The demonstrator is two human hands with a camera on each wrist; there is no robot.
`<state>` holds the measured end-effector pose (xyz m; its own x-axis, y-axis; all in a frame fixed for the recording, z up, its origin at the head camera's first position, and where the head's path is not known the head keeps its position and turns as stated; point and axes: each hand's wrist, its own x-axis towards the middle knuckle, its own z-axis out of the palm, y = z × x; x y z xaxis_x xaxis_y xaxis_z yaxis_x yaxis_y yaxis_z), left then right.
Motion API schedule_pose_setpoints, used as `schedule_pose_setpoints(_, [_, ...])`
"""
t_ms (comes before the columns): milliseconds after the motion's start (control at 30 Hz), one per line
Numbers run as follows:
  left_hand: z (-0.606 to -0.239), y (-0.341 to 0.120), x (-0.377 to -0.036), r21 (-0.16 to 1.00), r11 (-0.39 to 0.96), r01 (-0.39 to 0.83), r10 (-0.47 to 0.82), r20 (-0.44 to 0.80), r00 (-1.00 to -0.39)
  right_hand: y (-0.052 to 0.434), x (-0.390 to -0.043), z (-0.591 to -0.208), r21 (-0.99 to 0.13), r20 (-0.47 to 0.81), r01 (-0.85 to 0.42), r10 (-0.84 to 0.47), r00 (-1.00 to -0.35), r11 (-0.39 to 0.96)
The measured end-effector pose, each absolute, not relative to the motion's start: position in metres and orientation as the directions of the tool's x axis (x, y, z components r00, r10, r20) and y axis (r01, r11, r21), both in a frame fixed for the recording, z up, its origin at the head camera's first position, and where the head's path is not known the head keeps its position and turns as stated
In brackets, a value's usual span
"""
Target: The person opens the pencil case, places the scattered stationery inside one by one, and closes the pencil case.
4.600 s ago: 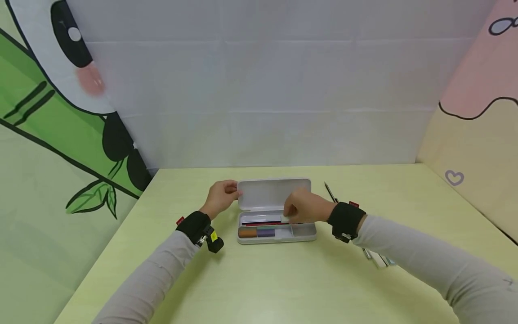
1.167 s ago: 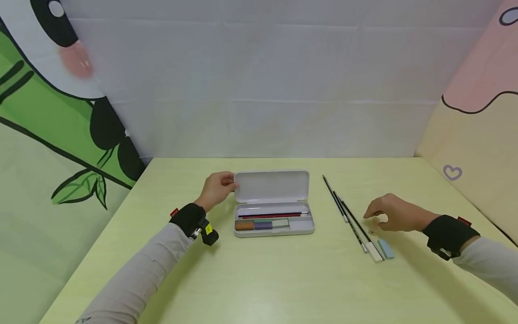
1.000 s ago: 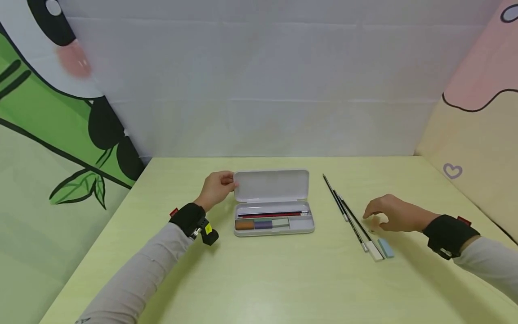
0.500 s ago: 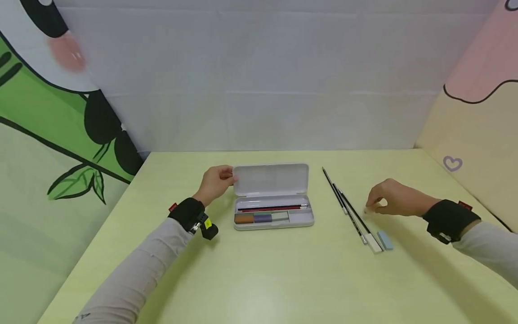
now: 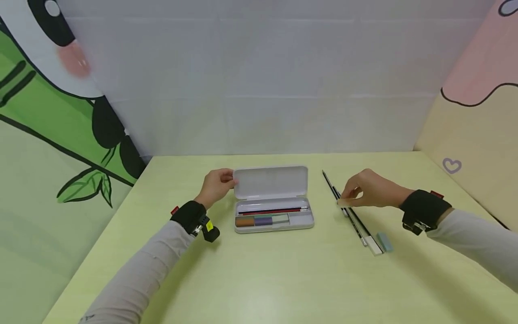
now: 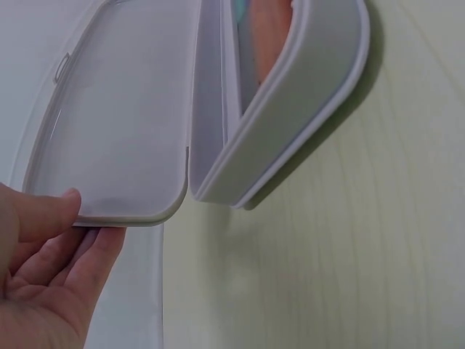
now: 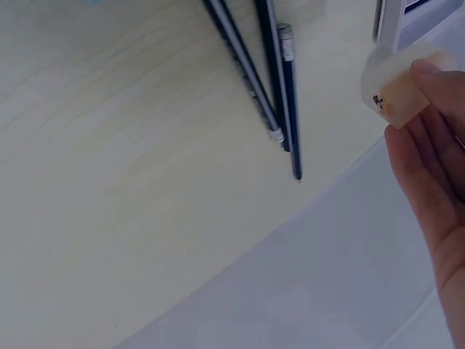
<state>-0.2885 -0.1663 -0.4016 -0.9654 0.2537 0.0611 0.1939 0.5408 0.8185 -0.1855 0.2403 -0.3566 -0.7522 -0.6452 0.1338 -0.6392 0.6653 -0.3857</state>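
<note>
My left hand (image 5: 217, 186) grips the left edge of the raised lid of a white pencil case (image 5: 273, 228); in the left wrist view the thumb lies on the lid's inside, fingers behind. Inside the case are red and dark pencils (image 5: 273, 210) and a row of orange, purple and whitish blocks (image 5: 263, 221). My right hand (image 5: 370, 189) pinches a small pale yellow block (image 7: 398, 91) with a tiny dark print, between thumb and fingers. The right wrist view shows it held up beside the case. In the head view this hand overlaps several dark pencils (image 5: 356, 227) on the table.
A white block (image 5: 374, 246) and a light blue block (image 5: 384, 242) lie by the near ends of the loose pencils. The pale yellow table (image 5: 259, 279) ends at a grey-white wall sheet (image 5: 267, 90), with painted panels at both sides.
Over the last second my right hand has lifted the pale yellow block off the table and moved left over the pencils. Earlier it was inside the case. My left hand stays on the lid.
</note>
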Motion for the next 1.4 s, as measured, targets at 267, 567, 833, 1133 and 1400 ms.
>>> schedule_pose_setpoints(267, [-0.402,-0.165,-0.285,0.813,0.54,0.218,0.257,0.087,-0.962,0.203,-0.196,-0.353,-0.427,0.139,-0.669,-0.687,-0.713,0.608])
schedule_pose_setpoints(567, [-0.405,-0.165,-0.288,0.826,0.527,0.2,0.252,0.073,-0.965,0.165,-0.206,-0.352,-0.415,0.138,-0.701,-0.721,-0.679,0.581])
schedule_pose_setpoints(833, [-0.406,-0.166,-0.29,0.829,0.525,0.194,0.242,0.073,-0.967,0.149,-0.21,-0.353,-0.428,0.133,-0.695,-0.72,-0.681,0.578])
schedule_pose_setpoints(1133, [-0.406,-0.165,-0.29,0.826,0.529,0.193,0.238,0.074,-0.968,0.138,-0.215,-0.37,-0.372,0.135,-0.71,-0.722,-0.678,0.597])
schedule_pose_setpoints(1400, [-0.406,-0.162,-0.291,0.824,0.531,0.198,0.242,0.077,-0.967,0.134,-0.216,-0.38,-0.397,0.114,-0.703,-0.728,-0.676,0.59])
